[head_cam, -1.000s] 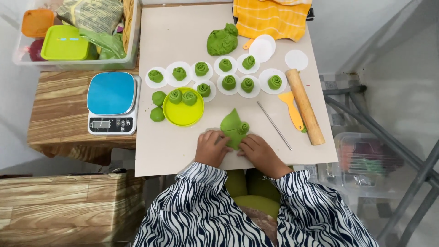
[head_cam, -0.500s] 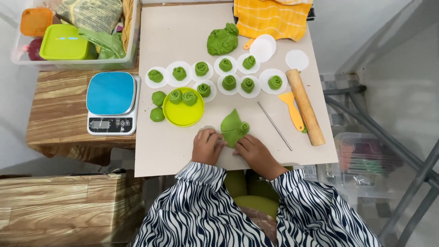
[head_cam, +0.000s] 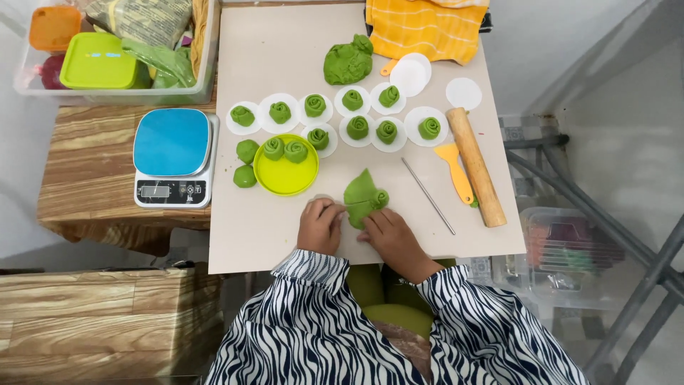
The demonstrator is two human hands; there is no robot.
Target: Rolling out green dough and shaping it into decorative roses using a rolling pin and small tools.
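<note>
A flattened, partly rolled piece of green dough lies on the pale board near its front edge. My left hand touches its left edge with the fingertips. My right hand presses on its lower right side. Several finished green dough rolls sit on round white papers in two rows further back. A yellow-green plate holds two more rolls, and two plain green balls lie to its left. A big lump of green dough rests at the back.
A wooden rolling pin, a yellow scraper and a thin metal rod lie to the right. A blue-topped kitchen scale stands on the left. A clear tub with lidded boxes sits back left, an orange-yellow cloth back right.
Both hands have shifted slightly on the dough piece, folding its lower edge; the rest of the board is unchanged.
</note>
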